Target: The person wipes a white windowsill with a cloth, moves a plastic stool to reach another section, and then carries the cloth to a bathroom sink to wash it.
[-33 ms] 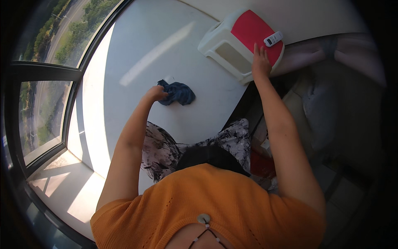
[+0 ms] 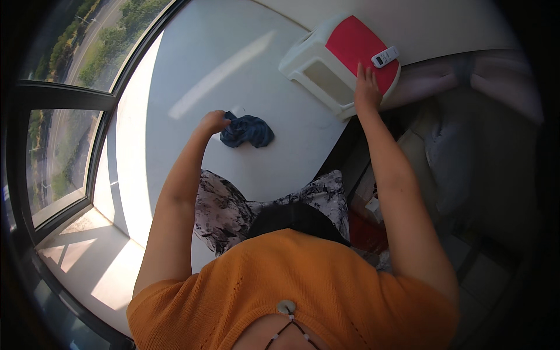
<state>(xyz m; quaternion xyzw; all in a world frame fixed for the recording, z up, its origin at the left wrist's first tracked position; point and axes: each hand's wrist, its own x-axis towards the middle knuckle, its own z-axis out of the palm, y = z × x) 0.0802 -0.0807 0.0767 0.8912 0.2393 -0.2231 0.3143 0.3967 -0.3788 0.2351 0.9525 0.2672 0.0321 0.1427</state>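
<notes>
A crumpled dark blue cloth (image 2: 249,130) lies on the white surface (image 2: 192,137) in front of me. My left hand (image 2: 214,121) is at its left end, fingers closed on the edge of the cloth; the fingertips are partly hidden. Off to the right stands a white plastic step stool (image 2: 321,81) with a red top (image 2: 353,44). On that top my right hand (image 2: 367,90) lies flat with its fingers stretched out, holding nothing. Just beyond those fingertips a small white remote control (image 2: 385,57) with a dark display rests on the red top.
Black-framed windows (image 2: 67,98) run along the left, with sunlit strips on the white ledge (image 2: 96,256) below. A tied pinkish curtain (image 2: 496,73) hangs at the far right. The white surface drops off at its right edge, and dim items sit lower there.
My left hand has shifted slightly up and left, toward the cloth's left end. The cloth has barely changed shape. My right hand stays on the stool top.
</notes>
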